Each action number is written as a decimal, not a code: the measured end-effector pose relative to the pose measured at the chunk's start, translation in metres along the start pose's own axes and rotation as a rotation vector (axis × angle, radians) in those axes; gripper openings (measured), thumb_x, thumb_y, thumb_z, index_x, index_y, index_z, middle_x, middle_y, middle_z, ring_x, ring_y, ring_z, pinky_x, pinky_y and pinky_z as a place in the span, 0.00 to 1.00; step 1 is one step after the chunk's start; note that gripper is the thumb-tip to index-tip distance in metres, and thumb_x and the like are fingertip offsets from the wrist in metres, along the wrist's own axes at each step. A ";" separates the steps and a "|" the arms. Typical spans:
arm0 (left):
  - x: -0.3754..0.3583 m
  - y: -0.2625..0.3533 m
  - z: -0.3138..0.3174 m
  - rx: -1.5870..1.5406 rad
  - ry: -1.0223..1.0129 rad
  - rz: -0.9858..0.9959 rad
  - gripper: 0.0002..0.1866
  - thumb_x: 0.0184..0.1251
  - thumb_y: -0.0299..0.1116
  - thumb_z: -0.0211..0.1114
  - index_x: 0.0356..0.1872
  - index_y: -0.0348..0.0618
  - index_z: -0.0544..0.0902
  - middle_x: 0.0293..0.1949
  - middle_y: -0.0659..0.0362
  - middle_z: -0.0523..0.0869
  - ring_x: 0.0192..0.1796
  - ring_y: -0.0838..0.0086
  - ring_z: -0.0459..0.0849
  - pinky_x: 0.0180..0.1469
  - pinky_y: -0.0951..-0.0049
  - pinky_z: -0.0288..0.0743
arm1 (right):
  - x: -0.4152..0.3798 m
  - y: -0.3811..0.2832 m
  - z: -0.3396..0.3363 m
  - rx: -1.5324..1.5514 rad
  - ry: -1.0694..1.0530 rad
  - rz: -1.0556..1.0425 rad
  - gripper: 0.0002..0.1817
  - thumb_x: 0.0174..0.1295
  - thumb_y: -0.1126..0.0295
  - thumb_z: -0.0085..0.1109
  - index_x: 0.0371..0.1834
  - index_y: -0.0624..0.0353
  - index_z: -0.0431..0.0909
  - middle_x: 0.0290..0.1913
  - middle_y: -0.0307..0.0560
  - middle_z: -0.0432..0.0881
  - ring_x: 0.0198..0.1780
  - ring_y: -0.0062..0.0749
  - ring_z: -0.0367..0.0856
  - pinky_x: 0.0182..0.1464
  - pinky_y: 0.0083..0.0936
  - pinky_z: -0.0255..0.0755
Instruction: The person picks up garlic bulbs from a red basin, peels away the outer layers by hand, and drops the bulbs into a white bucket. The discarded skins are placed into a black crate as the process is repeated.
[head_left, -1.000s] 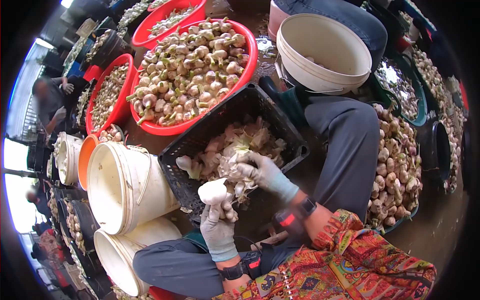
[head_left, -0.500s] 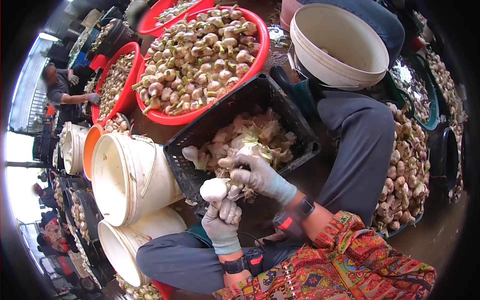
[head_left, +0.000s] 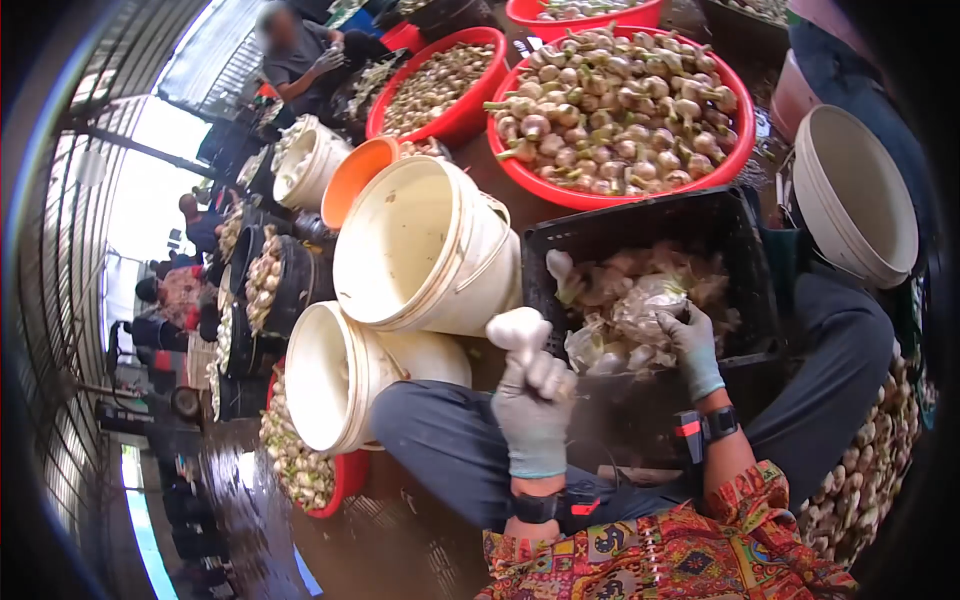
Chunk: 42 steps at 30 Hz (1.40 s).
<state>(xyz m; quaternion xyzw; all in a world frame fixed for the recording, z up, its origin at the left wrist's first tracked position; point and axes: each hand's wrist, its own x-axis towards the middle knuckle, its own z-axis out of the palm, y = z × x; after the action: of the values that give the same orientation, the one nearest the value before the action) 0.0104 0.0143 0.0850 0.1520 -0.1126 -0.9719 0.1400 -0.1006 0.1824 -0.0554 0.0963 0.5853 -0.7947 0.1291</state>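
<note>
My gloved left hand (head_left: 537, 410) is closed around the stem end of a white peeled garlic bulb (head_left: 518, 329), which is slightly blurred. It is raised beside the white buckets, left of the black crate. Over the crate (head_left: 650, 212), my gloved right hand (head_left: 692, 348) touches or nearly touches the heap of papery garlic skins (head_left: 650, 303). Its thumb and forefinger look parted, and no bulb shows in them. A pale bulb-like piece (head_left: 560, 266) lies at the crate's left corner.
A red tub (head_left: 748, 130) of stemmed garlic stands behind the crate. Two white buckets (head_left: 345, 265) (head_left: 296, 380) lie tipped at left, near an orange bucket (head_left: 335, 205). Another white bucket (head_left: 905, 240) is at right. A person (head_left: 300, 70) sits by a second red tub (head_left: 495, 75).
The view has swung left, shifting everything rightward. My hands have separated: the left carries the garlic bulb away from the crate, while the right has moved over the skins.
</note>
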 end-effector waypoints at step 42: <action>0.117 -0.062 0.001 0.878 0.039 -0.194 0.24 0.60 0.22 0.65 0.57 0.34 0.69 0.49 0.50 0.77 0.48 0.62 0.82 0.50 0.68 0.82 | -0.026 -0.060 0.004 -0.633 -0.194 -0.396 0.30 0.67 0.61 0.50 0.72 0.50 0.55 0.39 0.62 0.81 0.35 0.57 0.81 0.38 0.47 0.74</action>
<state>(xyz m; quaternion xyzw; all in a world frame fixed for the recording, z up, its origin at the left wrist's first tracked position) -0.1115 0.0369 0.0388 0.2251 -0.4969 -0.8376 -0.0277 -0.0948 0.1980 0.0079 -0.1391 0.7939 -0.5898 0.0511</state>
